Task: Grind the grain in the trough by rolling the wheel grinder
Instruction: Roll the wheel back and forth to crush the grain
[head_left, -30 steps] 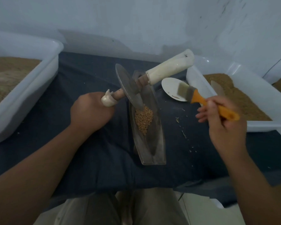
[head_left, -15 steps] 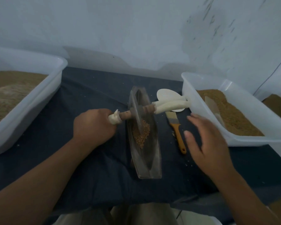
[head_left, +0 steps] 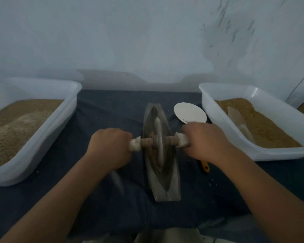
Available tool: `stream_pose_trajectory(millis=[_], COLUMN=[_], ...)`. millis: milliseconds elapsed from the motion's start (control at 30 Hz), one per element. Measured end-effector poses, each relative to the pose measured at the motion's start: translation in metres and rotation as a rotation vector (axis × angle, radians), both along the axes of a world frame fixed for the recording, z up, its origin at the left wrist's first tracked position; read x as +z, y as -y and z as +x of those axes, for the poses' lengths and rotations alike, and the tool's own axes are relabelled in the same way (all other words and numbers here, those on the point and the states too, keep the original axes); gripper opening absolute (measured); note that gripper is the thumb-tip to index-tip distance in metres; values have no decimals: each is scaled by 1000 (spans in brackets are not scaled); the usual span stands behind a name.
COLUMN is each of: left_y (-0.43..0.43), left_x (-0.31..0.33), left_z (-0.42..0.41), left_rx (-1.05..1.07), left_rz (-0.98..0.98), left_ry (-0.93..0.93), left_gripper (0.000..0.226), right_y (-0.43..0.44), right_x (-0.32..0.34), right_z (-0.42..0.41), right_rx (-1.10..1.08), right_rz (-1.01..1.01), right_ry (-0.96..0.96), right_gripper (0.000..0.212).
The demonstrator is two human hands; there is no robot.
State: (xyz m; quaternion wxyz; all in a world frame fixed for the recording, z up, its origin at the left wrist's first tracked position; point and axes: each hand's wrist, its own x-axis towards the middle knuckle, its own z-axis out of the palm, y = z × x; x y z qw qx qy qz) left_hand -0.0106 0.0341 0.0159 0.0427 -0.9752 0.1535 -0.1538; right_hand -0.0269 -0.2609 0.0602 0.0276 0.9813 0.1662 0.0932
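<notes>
- Gripping noted: we see the left hand (head_left: 111, 148) and right hand (head_left: 205, 142) each curled round an axle end of the wheel grinder (head_left: 159, 142), whose disc stands in the trough (head_left: 172, 186) on the grain (head_left: 152, 154).
- We judge that uneven pushing could tilt the disc, so it climbs the rim and spills grain.
- We think the trough may slide on the cloth (head_left: 112, 111).
</notes>
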Motion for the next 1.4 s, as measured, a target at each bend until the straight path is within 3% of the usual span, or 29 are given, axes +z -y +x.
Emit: stream_pose_trajectory(millis=[167,300,400,533,633,833,1100,1267,1400], left_y=[15,32,31,4,0,26,3,20,27], left_x=[31,51,53,30,23,35,23,34,49], left_z=[39,59,43,4,11,69,1,43,85], left_rx=[-29,-13,-22,-120,-118,87,-129,-12,90], left_rz=[32,65,94,78,34,-11,57,98,14], left_ry=[-294,-273,-270,-343,-371,-98,-203,-169,-203], left_gripper=[26,29,29,30,35,34,23,27,24], right_y=[-6,-9,2,10,12,-10,19,2,-15], right_x=[-15,-16,-24,-32,-38,-20,-24,-25,-10], right_z=[47,68,56,4,15,89,7,40,91], right_rx=[-172,-152,-137,28,18,-121,-42,-113,-156], right_rz=[-40,21,2,-28,-30,75,-21,-37,37], right_ry=[-70,-5,-80,157,91,124,-191,-12,103], right_gripper=[28,31,31,31,30,35,33,31,34])
